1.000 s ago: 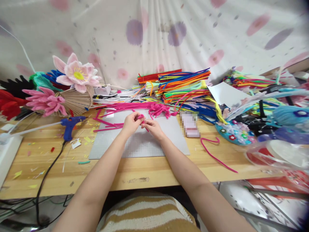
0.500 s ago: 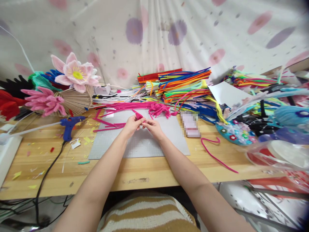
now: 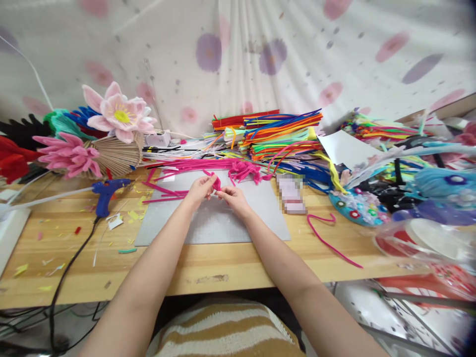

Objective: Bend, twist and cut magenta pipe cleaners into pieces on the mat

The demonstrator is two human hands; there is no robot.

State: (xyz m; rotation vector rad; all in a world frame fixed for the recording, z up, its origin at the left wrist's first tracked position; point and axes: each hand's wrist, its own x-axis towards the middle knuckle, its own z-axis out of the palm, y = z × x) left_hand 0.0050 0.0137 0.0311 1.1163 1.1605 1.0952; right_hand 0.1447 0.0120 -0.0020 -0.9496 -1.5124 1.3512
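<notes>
Both hands meet over the middle of the grey cutting mat (image 3: 211, 225), just above its far half. The left hand (image 3: 199, 191) is curled nearly closed, thumb and forefinger pinched on a short folded pink chenille piece (image 3: 216, 184). The right hand (image 3: 233, 199) has its fingertips drawn together on the lower end of the same piece. The piece sits right between the two sets of fingertips, its long axis tilted up and away toward the far side. Its looped top is a touch nearer the left hand. It looks fuzzy and soft, with a wire core that keeps the bend.

Just beyond the hands lies a spread of straight pink stems (image 3: 186, 164) running left to right. A tangle of curled pink pieces (image 3: 243, 169) sits to the far right of them. Behind that is a flat stack of coloured stems (image 3: 282, 130). A blue glue gun (image 3: 106, 189) rests on the wooden desk (image 3: 223, 267) well to the left, below a plush pink lotus (image 3: 117, 111). One loose pink stem (image 3: 329, 240) snakes across the desk to the right.
</notes>
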